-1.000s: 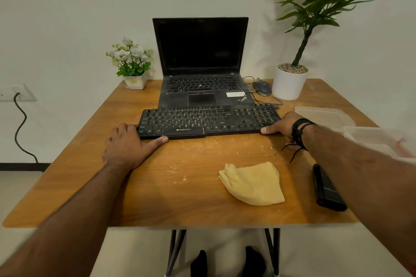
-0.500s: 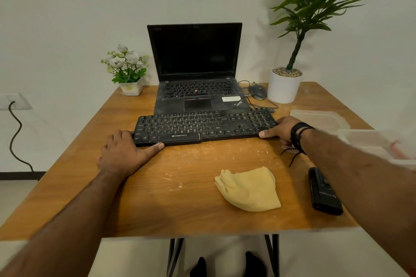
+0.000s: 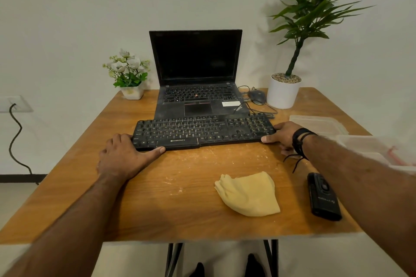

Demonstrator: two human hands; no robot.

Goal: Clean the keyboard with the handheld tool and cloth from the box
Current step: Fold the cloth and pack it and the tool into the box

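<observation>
Keyboard (image 3: 203, 131) lies across the counter (image 3: 157, 204) before the laptop (image 3: 198, 87), left hand (image 3: 122, 157) and right hand (image 3: 282, 136) gripping its ends. Cloth (image 3: 248, 193) and handheld tool (image 3: 323, 198) rest unused nearby, box (image 3: 369, 146) already unpacked. Judgement: cleaning not yet begun; debris remains on the counter.

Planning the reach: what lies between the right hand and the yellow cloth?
Only bare, dusty tabletop between the right hand and the cloth, per the head view.
</observation>
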